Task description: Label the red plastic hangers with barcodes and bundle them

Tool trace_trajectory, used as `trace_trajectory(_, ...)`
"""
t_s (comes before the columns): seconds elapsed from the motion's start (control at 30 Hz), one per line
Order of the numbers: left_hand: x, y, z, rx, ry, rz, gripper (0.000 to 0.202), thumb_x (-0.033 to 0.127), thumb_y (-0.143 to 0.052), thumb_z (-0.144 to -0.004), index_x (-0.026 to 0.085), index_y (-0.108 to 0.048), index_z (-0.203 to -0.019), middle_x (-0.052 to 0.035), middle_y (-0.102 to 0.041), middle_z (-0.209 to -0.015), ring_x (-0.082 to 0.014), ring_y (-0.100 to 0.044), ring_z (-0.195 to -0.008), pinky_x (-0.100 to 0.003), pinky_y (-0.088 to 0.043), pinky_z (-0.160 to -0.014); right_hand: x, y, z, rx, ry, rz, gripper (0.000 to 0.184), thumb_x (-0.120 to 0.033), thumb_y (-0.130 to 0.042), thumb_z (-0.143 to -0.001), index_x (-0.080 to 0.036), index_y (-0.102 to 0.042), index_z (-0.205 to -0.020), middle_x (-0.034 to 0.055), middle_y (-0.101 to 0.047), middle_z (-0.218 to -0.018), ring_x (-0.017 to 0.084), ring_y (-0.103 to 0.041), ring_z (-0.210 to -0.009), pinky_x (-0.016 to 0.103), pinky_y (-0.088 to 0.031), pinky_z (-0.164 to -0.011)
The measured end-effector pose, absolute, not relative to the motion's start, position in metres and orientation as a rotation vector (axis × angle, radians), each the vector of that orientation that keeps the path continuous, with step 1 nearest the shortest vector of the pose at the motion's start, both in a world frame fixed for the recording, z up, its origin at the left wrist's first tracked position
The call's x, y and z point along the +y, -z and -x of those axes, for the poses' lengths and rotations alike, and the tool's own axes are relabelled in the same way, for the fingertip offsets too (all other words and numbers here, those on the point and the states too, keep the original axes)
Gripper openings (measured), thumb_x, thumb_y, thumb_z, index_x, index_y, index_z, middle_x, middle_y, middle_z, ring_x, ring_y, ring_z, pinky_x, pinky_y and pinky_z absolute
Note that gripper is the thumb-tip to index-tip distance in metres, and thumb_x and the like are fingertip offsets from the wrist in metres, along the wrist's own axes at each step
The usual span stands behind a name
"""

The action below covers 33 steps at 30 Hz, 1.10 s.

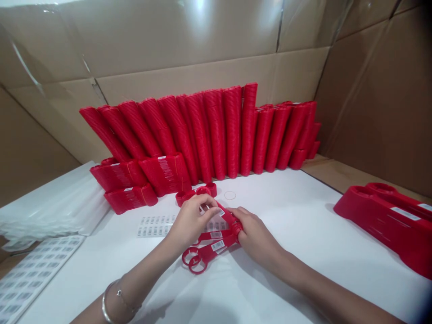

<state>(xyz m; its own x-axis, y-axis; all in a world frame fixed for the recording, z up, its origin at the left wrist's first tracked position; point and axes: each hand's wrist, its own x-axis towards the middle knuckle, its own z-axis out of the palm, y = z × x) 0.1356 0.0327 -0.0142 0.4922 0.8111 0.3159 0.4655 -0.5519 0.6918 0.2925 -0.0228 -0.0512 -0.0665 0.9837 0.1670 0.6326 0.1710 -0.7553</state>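
A cardboard wall (168, 54) is set along the back and continued down the right side. In front of it, a white worktop (290, 211) is spread; its far right edge is bordered by cardboard, and a broad white stretch is left between the right forearm and a large red stack (381, 220) at the right. The back is lined by a row of tall red stacks (209, 135), several of them leaning. At the left, clear plastic bags (54, 202) are piled flat; whether anything is held in them cannot be told. Beside them, red bundles (165, 175) are laid before the row, and a large label sheet (40, 279) is placed at the near left. Over the middle, the right hand (254, 231) is closed around the gathered ends of several red ring-ended pieces (211, 253), fanned out leftward. The left hand (194, 216) is held at the uppermost piece, its fingers bent and drawn near the thumb by a white label (222, 212); whether anything is pinched cannot be told. A smaller label sheet (153, 226) and a thin loop (230, 192) are seen nearby.
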Motion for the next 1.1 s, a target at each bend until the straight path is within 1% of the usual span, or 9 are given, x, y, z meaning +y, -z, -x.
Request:
trace_trajectory(0.2,0.03,0.018,-0.139,1.098,-0.885,-2.221,0.011,0.026,-0.053,-0.079,0.019,-0.058,-0.072,0.002,-0.061,-0.074,-0.0142,-0.052,-0.074,-0.027,-0.038,-0.067,-0.024,0.049,-0.292,-1.769,-0.683,1.531,0.051,0.001,-0.033,-0.064,-0.022,-0.057,-0.103,0.0038,-0.054,-0.087,0.016,-0.051,-0.077,0.026,-0.037,-0.065)
trace_trajectory(0.4,0.026,0.023,-0.142,1.146,-0.898,-2.275,0.011,0.024,-0.05,-0.082,0.019,-0.056,-0.074,0.0016,-0.059,-0.076,-0.0147,-0.049,-0.075,-0.028,-0.038,-0.068,-0.026,0.048,-0.29,-1.75,-0.709,1.513,0.048,0.002,-0.033,-0.061,-0.021,-0.057,-0.096,0.003,-0.054,-0.084,0.015,-0.05,-0.076,0.025,-0.038,-0.066)
trace_trajectory(0.57,0.023,0.032,-0.144,1.125,-0.984,-2.476,0.011,0.021,-0.046,-0.084,0.017,-0.049,-0.074,-0.0005,-0.053,-0.076,-0.0152,-0.045,-0.074,-0.029,-0.036,-0.067,-0.028,0.046,-0.288,-1.746,-0.708,1.501,0.043,0.002,-0.033,-0.06,-0.02,-0.056,-0.089,0.003,-0.054,-0.085,0.015,-0.05,-0.077,0.026,-0.039,-0.067)
trace_trajectory(0.67,0.022,0.037,-0.144,1.108,-1.022,-2.55,0.011,0.021,-0.045,-0.085,0.017,-0.047,-0.075,-0.0007,-0.052,-0.076,-0.0152,-0.043,-0.073,-0.029,-0.036,-0.066,-0.029,0.045,-0.288,-1.75,-0.708,1.513,0.042,0.002,-0.032,-0.059,-0.019,-0.056,-0.087,0.0032,-0.055,-0.085,0.016,-0.049,-0.077,0.026,-0.039,-0.068)
trace_trajectory(0.83,0.022,0.041,-0.145,1.142,-1.052,-2.679,0.012,0.023,-0.042,-0.087,0.016,-0.046,-0.078,-0.0021,-0.051,-0.076,-0.0155,-0.042,-0.071,-0.029,-0.037,-0.065,-0.03,0.045,-0.287,-1.747,-0.712,1.511,0.045,0.002,-0.032,-0.059,-0.019,-0.056,-0.091,0.0035,-0.055,-0.087,0.016,-0.049,-0.078,0.027,-0.039,-0.069)
trace_trajectory(0.97,0.021,0.041,-0.147,1.268,-0.986,-2.927,0.016,0.024,-0.038,-0.088,0.015,-0.048,-0.08,-0.0048,-0.049,-0.077,-0.0178,-0.04,-0.071,-0.032,-0.038,-0.064,-0.031,0.045,-0.287,-1.742,-0.704,1.505,0.046,0.003,-0.032,-0.057,-0.019,-0.056,-0.088,0.0034,-0.055,-0.085,0.016,-0.05,-0.078,0.027,-0.039,-0.069)
trace_trajectory(1.1,0.03,0.036,-0.142,1.38,-1.021,-2.979,0.021,0.033,-0.044,-0.084,0.013,-0.049,-0.091,-0.0076,-0.05,-0.084,-0.0204,-0.043,-0.076,-0.035,-0.04,-0.067,-0.032,0.044,-0.286,-1.735,-0.725,1.479,0.053,0.004,-0.031,-0.055,-0.02,-0.058,-0.093,0.0026,-0.055,-0.085,0.015,-0.051,-0.077,0.025,-0.039,-0.068)
